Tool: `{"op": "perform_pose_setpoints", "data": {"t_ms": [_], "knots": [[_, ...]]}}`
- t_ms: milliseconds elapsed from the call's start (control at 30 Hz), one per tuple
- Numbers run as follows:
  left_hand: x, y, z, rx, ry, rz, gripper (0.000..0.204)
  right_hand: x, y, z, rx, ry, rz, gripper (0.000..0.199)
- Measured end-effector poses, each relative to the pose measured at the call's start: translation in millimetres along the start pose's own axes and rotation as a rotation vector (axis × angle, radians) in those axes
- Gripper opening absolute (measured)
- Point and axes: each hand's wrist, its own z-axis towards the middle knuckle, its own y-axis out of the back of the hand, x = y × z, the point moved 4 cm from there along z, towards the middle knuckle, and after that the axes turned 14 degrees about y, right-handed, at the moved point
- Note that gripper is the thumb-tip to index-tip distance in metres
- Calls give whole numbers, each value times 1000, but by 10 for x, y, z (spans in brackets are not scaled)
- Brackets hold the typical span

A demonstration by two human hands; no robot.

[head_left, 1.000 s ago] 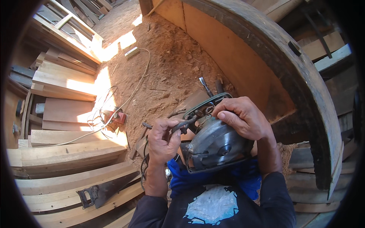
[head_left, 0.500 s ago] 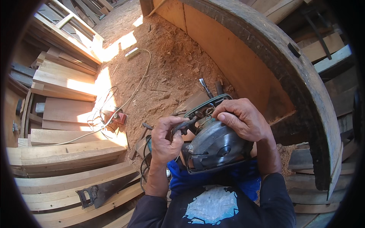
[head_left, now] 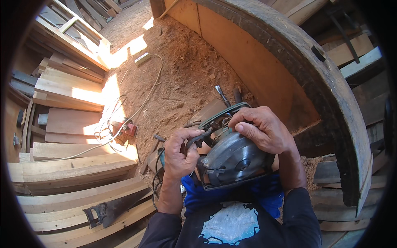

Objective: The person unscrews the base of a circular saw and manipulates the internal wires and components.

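Observation:
A circular saw [head_left: 231, 163] rests at my lap, with its round blade and metal guard facing up. My left hand [head_left: 180, 153] is closed at the saw's left side, thumb and fingers gripping a dark, curved, cord-like piece [head_left: 202, 137]. At the guard's upper edge, my right hand [head_left: 266, 131] is closed, its fingertips by some thin looped wire [head_left: 226, 122]; whether they pinch the wire or the guard is hidden. Just beyond the saw lies a chisel [head_left: 223, 96] with a bright, broad blade tip.
A large curved wooden piece [head_left: 331, 78] arches over the right side. Planks [head_left: 70, 165] are stacked along the left, with a handsaw [head_left: 113, 210] on them. A red power tool [head_left: 129, 129], pale cable [head_left: 155, 89] and white power strip [head_left: 142, 58] lie among sawdust [head_left: 182, 62].

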Motion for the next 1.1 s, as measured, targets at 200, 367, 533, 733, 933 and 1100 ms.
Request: {"op": "perform_pose_setpoints", "data": {"t_ms": [200, 367, 533, 733, 933, 1100], "knots": [[-7, 0, 32, 27, -75, 10, 42, 26, 65, 83, -95, -32, 2, 19], [-5, 20, 10, 43, -94, 3, 44, 116, 82, 204, 53, 16, -195, 31], [36, 2, -25, 94, -23, -9, 46, 27, 85, 264, 299, -68, -275, 23], [8, 7, -25, 109, -77, -21, 48, -46, 214, 93, 326, -86, -261, 22], [22, 8, 8, 56, -110, -42, 47, -58, 215, 62, 244, -156, -73, 27], [-86, 33, -16, 65, -241, 83, 44, -41, 151, 69, 170, -147, 32, 22]]}}
